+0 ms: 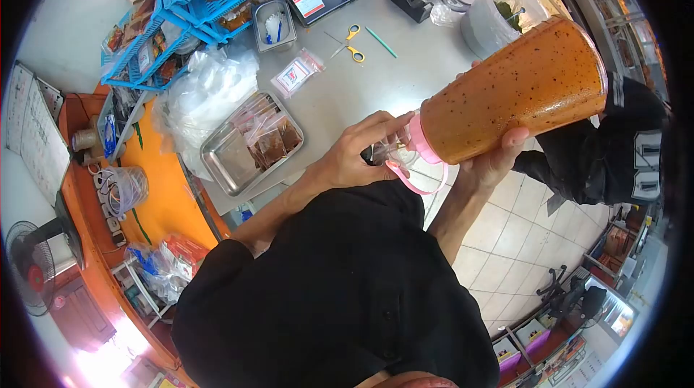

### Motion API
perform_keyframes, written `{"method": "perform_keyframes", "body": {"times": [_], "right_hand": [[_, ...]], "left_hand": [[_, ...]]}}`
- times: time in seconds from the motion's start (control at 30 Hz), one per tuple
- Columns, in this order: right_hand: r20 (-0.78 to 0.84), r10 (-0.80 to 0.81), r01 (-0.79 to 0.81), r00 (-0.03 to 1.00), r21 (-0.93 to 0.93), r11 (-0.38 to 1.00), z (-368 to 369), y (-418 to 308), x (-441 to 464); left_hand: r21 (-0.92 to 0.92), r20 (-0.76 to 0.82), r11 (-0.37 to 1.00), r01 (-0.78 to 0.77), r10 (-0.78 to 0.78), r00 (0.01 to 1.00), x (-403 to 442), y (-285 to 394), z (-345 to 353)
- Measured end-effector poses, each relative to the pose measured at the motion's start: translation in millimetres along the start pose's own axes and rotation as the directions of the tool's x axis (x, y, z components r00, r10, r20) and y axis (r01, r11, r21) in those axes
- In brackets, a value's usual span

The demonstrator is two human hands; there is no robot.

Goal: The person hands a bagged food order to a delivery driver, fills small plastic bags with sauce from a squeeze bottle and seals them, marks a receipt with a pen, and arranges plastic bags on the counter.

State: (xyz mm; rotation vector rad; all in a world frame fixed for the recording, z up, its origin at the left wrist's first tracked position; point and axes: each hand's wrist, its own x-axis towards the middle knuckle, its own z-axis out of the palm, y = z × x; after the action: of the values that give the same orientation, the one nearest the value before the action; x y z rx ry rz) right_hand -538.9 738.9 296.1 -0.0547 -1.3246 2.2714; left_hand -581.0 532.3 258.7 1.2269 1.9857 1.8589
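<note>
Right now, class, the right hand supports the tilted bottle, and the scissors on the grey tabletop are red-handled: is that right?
No: the head view shows the scissors on the grey tabletop are yellow-handled; the right hand does support the tilted bottle.

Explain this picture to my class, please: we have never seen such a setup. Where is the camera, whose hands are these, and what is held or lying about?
There is no machine here. A person wears a camera on their head, looking forward and down, so we see their own two bare hands. The right hand holds a large, tilted bottle with orange-brown, dark-flecked contents. The left hand is at its pink neck; exactly what it grips is unclear. On the grey worktop lie yellow-handled scissors, a green stick and a metal tray holding packets.
</note>
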Motion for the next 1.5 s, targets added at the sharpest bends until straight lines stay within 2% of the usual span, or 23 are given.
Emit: {"method": "perform_keyframes", "body": {"times": [0.1, 0.2, 0.3, 0.4, 0.47, 0.5, 0.57, 0.67, 0.77, 0.83, 0.9, 0.97, 1.0, 1.03, 1.1, 1.17, 1.23, 1.3, 1.33, 1.37, 1.4, 1.43, 1.5], "right_hand": [[0.017, 0.009, -0.009, 1.000, 0.041, 0.999, 6, -1, 3], [-0.078, -0.038, 0.036, 0.996, -0.032, 0.999, 5, 1, 2], [0.000, -0.022, 0.022, 1.000, 0.014, 1.000, 2, 4, 4], [-0.111, -0.038, 0.035, 0.993, -0.033, 0.999, 3, 6, 6], [0.041, -0.001, -0.001, 0.999, 0.051, 0.999, -2, 8, 8], [0.037, -0.002, 0.000, 0.999, 0.050, 0.999, -2, 9, 8], [-0.101, 0.006, -0.003, 0.995, 0.029, 1.000, -2, 11, 7], [-0.061, 0.015, -0.015, 0.998, 0.005, 1.000, -7, 12, 9], [-0.124, -0.056, 0.048, 0.991, -0.066, 0.997, 5, 10, 10], [-0.194, -0.023, 0.036, 0.981, 0.064, 0.997, 16, 4, 15], [-0.206, 0.024, 0.003, 0.978, 0.126, 0.992, 20, 3, 21], [-0.211, 0.165, -0.099, 0.964, 0.291, 0.952, 13, 9, 23], [-0.241, 0.157, -0.107, 0.958, 0.209, 0.972, 11, 16, 25], [-0.255, 0.125, -0.069, 0.959, 0.218, 0.973, 9, 22, 29], [-0.263, 0.310, -0.100, 0.913, 0.594, 0.798, 8, 31, 33], [-0.272, 0.326, -0.092, 0.906, 0.624, 0.776, 2, 45, 34], [-0.122, 0.517, -0.250, 0.847, 0.767, 0.591, -25, 93, 32], [0.117, 0.715, -0.527, 0.689, 0.758, 0.383, -60, 169, 22], [-0.056, 0.752, -0.504, 0.657, 0.709, 0.493, -44, 177, 20], [-0.105, 0.789, -0.519, 0.606, 0.699, 0.492, -33, 182, 18], [-0.110, 0.849, -0.568, 0.517, 0.698, 0.436, -29, 193, 18], [-0.108, 0.844, -0.557, 0.526, 0.706, 0.438, -31, 208, 16], [0.030, 0.838, -0.649, 0.545, 0.647, 0.400, -32, 236, 8]], "left_hand": [[0.008, 0.006, 1.000, 0.003, -0.003, 1.000, 2, 1, -1], [0.006, 0.002, 1.000, 0.004, -0.004, 1.000, 1, -1, 0], [-0.023, 0.002, 1.000, 0.021, -0.021, 1.000, 1, -5, 2], [-0.015, 0.001, 1.000, 0.021, -0.021, 1.000, 4, -6, 2], [0.004, 0.005, 1.000, 0.016, -0.016, 1.000, 4, -7, 2], [-0.023, 0.005, 0.999, 0.023, -0.022, 1.000, 4, -8, 2], [-0.050, 0.010, 0.998, 0.026, -0.026, 1.000, 6, -9, 2], [0.007, 0.016, 1.000, 0.011, -0.011, 1.000, 8, -7, 1], [0.107, -0.025, 0.994, -0.008, 0.010, 1.000, 11, -10, 3], [0.119, -0.033, 0.993, -0.011, 0.015, 0.999, 11, -16, 5], [-0.115, -0.032, 0.978, 0.177, -0.181, 0.983, 5, -25, 6], [-0.204, -0.051, 0.959, 0.196, -0.210, 0.976, 10, -19, 6], [-0.191, -0.016, 0.966, 0.176, -0.183, 0.983, 12, -21, 5], [-0.227, -0.069, 0.960, 0.164, -0.184, 0.981, 13, -29, 4], [-0.255, -0.101, 0.956, 0.145, -0.176, 0.979, 7, -43, -4], [-0.508, -0.110, 0.814, 0.282, -0.386, 0.916, 5, -45, -16], [-0.590, -0.098, 0.775, 0.226, -0.347, 0.933, 16, -36, -20], [-0.824, -0.117, 0.528, 0.204, -0.512, 0.851, 18, -32, -30], [-0.813, -0.139, 0.544, 0.208, -0.528, 0.838, 18, -31, -32], [-0.806, -0.131, 0.554, 0.207, -0.508, 0.851, 18, -33, -35], [-0.773, -0.150, 0.599, 0.210, -0.495, 0.856, 15, -34, -37], [-0.738, -0.170, 0.638, 0.218, -0.489, 0.856, 15, -34, -39], [-0.662, -0.189, 0.702, 0.262, -0.495, 0.848, 16, -29, -42]]}}
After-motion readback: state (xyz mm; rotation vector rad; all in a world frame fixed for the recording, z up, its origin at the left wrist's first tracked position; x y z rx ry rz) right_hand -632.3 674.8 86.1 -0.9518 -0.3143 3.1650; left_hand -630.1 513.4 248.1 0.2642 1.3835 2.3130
